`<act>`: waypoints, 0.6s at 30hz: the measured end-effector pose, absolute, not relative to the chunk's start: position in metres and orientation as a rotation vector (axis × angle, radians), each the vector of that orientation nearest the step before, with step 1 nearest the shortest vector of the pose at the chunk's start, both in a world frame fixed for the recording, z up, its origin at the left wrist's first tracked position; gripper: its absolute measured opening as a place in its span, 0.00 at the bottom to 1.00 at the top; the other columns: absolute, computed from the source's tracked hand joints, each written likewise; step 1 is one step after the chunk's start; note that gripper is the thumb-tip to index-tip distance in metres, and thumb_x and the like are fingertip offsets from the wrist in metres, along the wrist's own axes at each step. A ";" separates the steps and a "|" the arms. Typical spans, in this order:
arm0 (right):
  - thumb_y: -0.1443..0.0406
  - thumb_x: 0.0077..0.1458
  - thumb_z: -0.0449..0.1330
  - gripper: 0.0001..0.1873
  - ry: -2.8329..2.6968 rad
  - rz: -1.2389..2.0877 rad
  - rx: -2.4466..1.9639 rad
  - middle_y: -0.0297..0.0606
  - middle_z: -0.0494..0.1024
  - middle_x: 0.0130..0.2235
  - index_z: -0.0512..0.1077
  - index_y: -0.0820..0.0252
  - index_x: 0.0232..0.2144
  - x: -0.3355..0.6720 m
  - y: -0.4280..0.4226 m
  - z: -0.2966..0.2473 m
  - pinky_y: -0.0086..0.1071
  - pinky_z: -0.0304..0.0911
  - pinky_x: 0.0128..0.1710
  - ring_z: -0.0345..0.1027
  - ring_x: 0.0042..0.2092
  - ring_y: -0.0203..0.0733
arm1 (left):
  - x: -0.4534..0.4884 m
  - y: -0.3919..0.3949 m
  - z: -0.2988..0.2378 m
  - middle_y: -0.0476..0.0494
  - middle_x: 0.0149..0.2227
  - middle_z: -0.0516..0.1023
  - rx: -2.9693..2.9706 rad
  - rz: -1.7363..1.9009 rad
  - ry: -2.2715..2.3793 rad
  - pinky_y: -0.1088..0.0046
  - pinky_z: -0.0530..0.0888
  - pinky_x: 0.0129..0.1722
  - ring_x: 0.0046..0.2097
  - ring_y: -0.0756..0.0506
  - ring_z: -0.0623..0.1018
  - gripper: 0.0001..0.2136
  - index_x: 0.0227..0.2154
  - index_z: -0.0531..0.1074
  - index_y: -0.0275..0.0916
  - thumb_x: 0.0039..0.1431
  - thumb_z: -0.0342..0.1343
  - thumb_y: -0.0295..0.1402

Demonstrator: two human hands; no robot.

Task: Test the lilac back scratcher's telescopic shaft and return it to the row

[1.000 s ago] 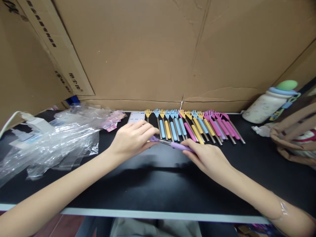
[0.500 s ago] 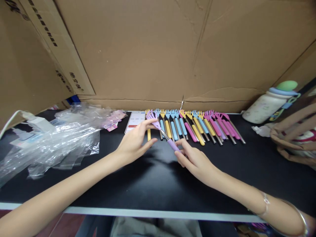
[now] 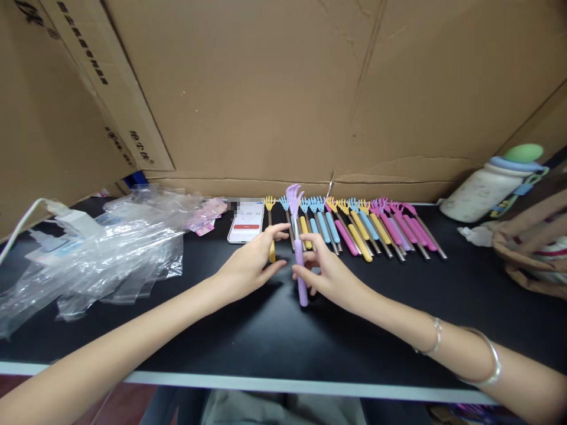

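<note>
A purple back scratcher (image 3: 300, 265), with a claw head, a short metal shaft and a purple grip, stands nearly upright above the black table. My right hand (image 3: 325, 265) pinches its grip between thumb and fingers. Just left of it, my left hand (image 3: 254, 260) is open, thumb and fingers apart, holding nothing. Behind the left fingers lies a yellow back scratcher (image 3: 269, 206), partly covered by that hand. A row of several more back scratchers (image 3: 354, 230) in blue, yellow and pink stretches to the right, claws toward the cardboard wall.
A phone (image 3: 245, 221) showing a timer lies left of the row. Clear plastic bags (image 3: 119, 254), a white charger (image 3: 77, 224) and pink cards (image 3: 208, 213) crowd the left side. At right are a bottle (image 3: 487, 189) and a brown bag (image 3: 522, 248). Cardboard (image 3: 266, 88) walls the back.
The purple back scratcher has swung from slanting to nearly upright in my right hand. My left hand has come off its claw end and is now open beside it.
</note>
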State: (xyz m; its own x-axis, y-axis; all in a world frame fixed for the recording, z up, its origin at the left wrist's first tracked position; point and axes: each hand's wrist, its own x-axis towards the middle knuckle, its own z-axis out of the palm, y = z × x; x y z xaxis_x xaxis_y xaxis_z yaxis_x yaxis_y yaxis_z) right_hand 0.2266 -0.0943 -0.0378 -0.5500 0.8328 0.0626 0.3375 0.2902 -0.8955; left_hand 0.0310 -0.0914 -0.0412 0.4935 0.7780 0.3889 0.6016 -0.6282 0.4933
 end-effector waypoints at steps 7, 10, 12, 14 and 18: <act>0.62 0.52 0.55 0.26 -1.965 1.211 -1.101 0.30 0.67 0.31 0.49 0.57 0.50 0.223 -0.078 -0.043 0.27 0.65 0.20 0.64 0.23 0.31 | 0.027 -0.097 -0.046 0.40 0.51 0.66 2.573 0.602 1.212 0.63 0.70 0.48 0.51 0.42 0.69 0.25 0.55 0.53 0.43 0.57 0.54 0.35; 0.63 0.52 0.55 0.31 -2.030 1.108 -1.110 0.28 0.67 0.30 0.46 0.55 0.54 0.221 -0.077 -0.044 0.26 0.62 0.21 0.63 0.22 0.30 | 0.027 -0.099 -0.047 0.38 0.51 0.67 2.604 0.563 1.300 0.64 0.71 0.47 0.50 0.42 0.70 0.29 0.56 0.51 0.40 0.54 0.57 0.36; 0.64 0.53 0.54 0.28 -2.128 0.947 -1.108 0.26 0.67 0.29 0.48 0.53 0.55 0.221 -0.078 -0.045 0.25 0.59 0.24 0.63 0.23 0.29 | 0.027 -0.100 -0.047 0.39 0.51 0.67 2.646 0.530 1.308 0.65 0.71 0.48 0.50 0.42 0.70 0.26 0.54 0.53 0.39 0.55 0.56 0.35; 0.64 0.54 0.52 0.21 -2.253 0.757 -1.135 0.26 0.68 0.27 0.56 0.53 0.51 0.220 -0.079 -0.047 0.25 0.56 0.26 0.62 0.24 0.29 | 0.027 -0.101 -0.046 0.40 0.51 0.67 2.701 0.501 1.295 0.66 0.70 0.49 0.51 0.43 0.69 0.21 0.51 0.57 0.39 0.57 0.54 0.35; 0.63 0.56 0.49 0.11 -2.425 0.438 -1.270 0.27 0.71 0.25 0.63 0.54 0.42 0.217 -0.081 -0.047 0.24 0.49 0.27 0.63 0.26 0.30 | 0.027 -0.100 -0.047 0.41 0.50 0.67 2.795 0.468 1.280 0.65 0.68 0.51 0.52 0.43 0.67 0.15 0.48 0.61 0.39 0.59 0.51 0.36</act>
